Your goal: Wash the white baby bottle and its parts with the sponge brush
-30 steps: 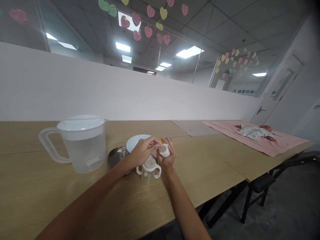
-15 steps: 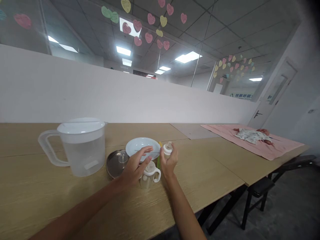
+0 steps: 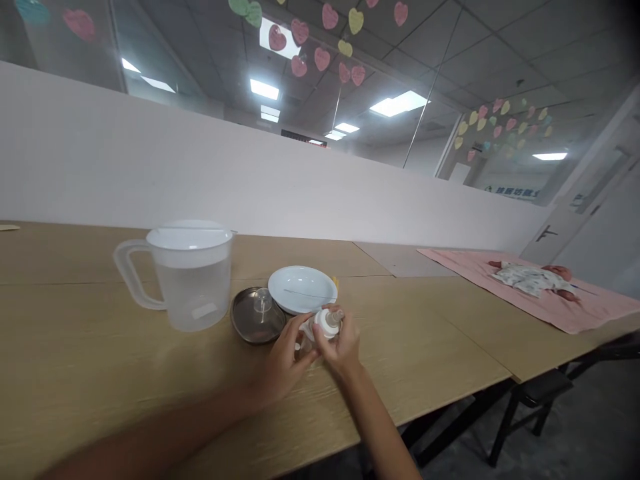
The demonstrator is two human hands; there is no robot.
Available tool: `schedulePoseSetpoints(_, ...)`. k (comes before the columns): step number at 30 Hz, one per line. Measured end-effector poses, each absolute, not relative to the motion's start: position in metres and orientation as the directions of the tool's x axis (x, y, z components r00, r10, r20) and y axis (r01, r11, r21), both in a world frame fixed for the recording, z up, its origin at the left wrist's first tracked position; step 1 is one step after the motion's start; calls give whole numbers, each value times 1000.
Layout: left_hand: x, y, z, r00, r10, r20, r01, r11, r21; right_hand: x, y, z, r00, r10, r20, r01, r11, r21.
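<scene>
From the head cam: my right hand (image 3: 346, 347) is wrapped round the baby bottle (image 3: 326, 325), smooth white collar, soft see-through teat tipped rightward, just on the near side of the glossy white dish (image 3: 300, 283). My left hand (image 3: 286, 360) is curled in close, but can't tell what it's gripping. Shiny rounded metal tray (image 3: 246, 323) on the left, cloudy plastic jug (image 3: 193, 293) farther left. Half a second ago that left hand was spread open and the bottle stood straighter.

The bottle collar (image 3: 327, 321) looks smooth plastic, the jug (image 3: 190, 287) cloudy plastic, the tray (image 3: 245, 319) glossy metal, the tabletop (image 3: 425, 347) wood-grained.
</scene>
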State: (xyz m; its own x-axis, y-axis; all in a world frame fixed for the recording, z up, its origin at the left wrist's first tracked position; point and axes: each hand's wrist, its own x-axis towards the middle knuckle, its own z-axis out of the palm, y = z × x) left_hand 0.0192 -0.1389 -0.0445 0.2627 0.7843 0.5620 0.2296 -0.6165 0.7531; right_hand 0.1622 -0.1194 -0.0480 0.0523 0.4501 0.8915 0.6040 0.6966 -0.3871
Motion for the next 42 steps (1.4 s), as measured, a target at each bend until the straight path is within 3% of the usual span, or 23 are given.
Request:
schedulePoseSetpoints(13,17,-138,-47,281,790,545,226,-606,763,150,-121,-44,80,479,874,615,667,-421)
schedulePoseSetpoints(26,18,-139,-43,255,813,524,141,-567,811,154,-112,-62,71,619,782,337,723,-603)
schedulePoseSetpoints(32,17,-137,-43,226,836,500,150,-537,830,151,-110,-62,136,537,833,446,717,-535)
schedulePoseSetpoints(37,17,-138,-43,268,845,463,135,-508,851,151,-114,-64,230,526,818,445,691,-570)
schedulePoseSetpoints(42,18,-138,-45,226,832,507,146,-543,827,152,-114,-68,312,386,868,465,735,-494)
